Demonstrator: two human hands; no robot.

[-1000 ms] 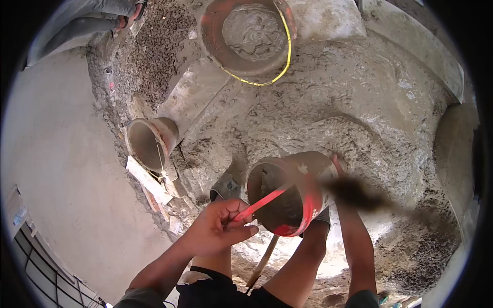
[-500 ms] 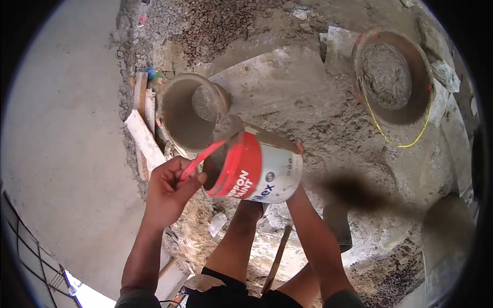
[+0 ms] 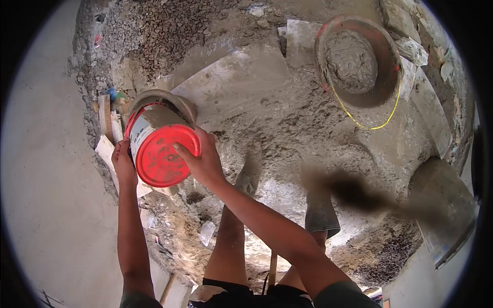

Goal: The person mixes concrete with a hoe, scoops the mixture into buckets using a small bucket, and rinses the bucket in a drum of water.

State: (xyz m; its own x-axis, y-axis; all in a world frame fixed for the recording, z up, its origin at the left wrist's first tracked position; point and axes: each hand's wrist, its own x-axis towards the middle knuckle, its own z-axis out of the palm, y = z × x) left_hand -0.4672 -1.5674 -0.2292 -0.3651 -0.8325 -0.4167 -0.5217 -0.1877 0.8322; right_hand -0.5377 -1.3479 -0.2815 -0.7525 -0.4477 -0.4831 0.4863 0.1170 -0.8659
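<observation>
A red and white paint bucket (image 3: pixel 164 154) is tipped away from me, its red base facing the camera. Its mouth points down into a mud-coated bucket (image 3: pixel 191 109), mostly covered by it. My left hand (image 3: pixel 125 163) is closed on the paint bucket's left side, near the rim; its fingertips are partly hidden. At the base, my right hand (image 3: pixel 205 161) grips the right edge with the thumb across the bottom. What is inside the paint bucket is hidden.
A round tub of wet mortar (image 3: pixel 354 61) with a yellow handle (image 3: pixel 377 127) stands at upper right. Gravel (image 3: pixel 169 31) lies at the top, boards (image 3: pixel 105 115) at left. A metal sheet (image 3: pixel 444 210) is at right. A dark smudge blurs the view right of centre.
The paint bucket has moved left and turned over, from its mouth facing left to its base facing me. My right hand has come round to the base; my left has left the handle's arc.
</observation>
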